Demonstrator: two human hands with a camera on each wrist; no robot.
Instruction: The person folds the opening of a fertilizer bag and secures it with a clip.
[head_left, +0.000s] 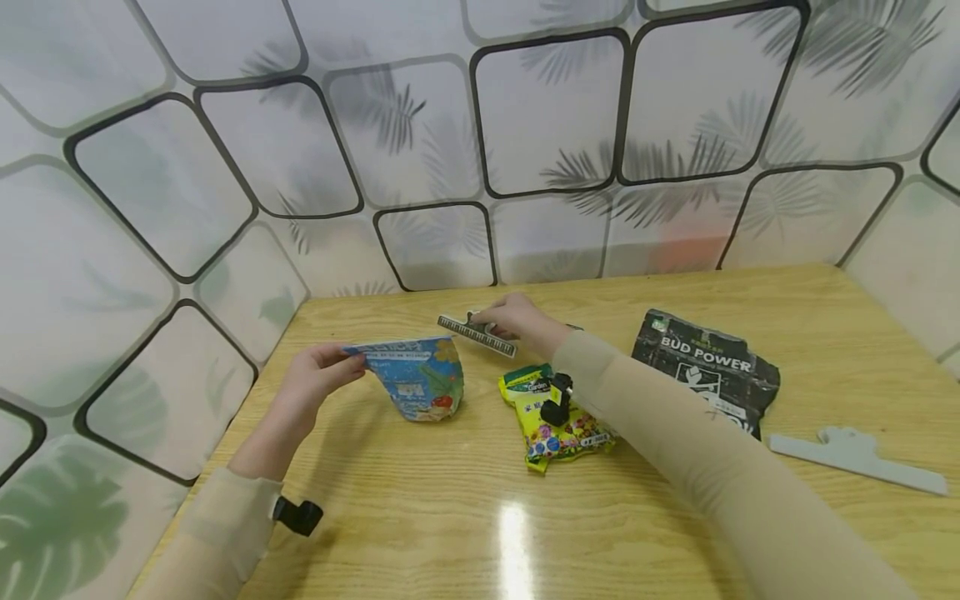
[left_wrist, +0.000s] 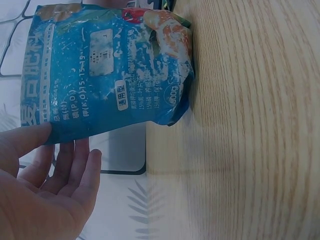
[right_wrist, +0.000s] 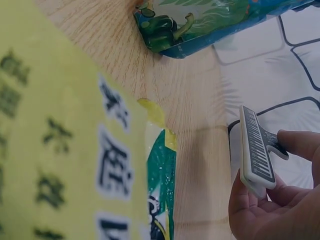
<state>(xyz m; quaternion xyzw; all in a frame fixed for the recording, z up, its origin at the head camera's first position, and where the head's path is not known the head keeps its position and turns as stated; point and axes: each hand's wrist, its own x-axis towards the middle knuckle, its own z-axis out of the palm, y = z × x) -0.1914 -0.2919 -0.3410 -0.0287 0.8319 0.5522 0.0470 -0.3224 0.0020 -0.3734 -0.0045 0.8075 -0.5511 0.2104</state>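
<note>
A blue fertilizer bag (head_left: 420, 379) printed with vegetables stands on the table at left centre. My left hand (head_left: 318, 379) pinches its upper left corner between thumb and fingers; in the left wrist view the bag (left_wrist: 110, 65) shows a 500g mark near its base. Just right of the bag, my right hand (head_left: 521, 321) holds a clip (head_left: 477, 335) with a black-and-white piano-key pattern by its handle, above the table. The right wrist view shows the thumb on the dark handle of the clip (right_wrist: 257, 150) and fingers underneath.
A yellow and green garden bag (head_left: 551, 425) lies under my right forearm. Farther right are a black BUD POWER bag (head_left: 697, 367) and a long pale grey clip (head_left: 855, 457). A patterned wall (head_left: 547, 242) rises behind the wooden table (head_left: 420, 500).
</note>
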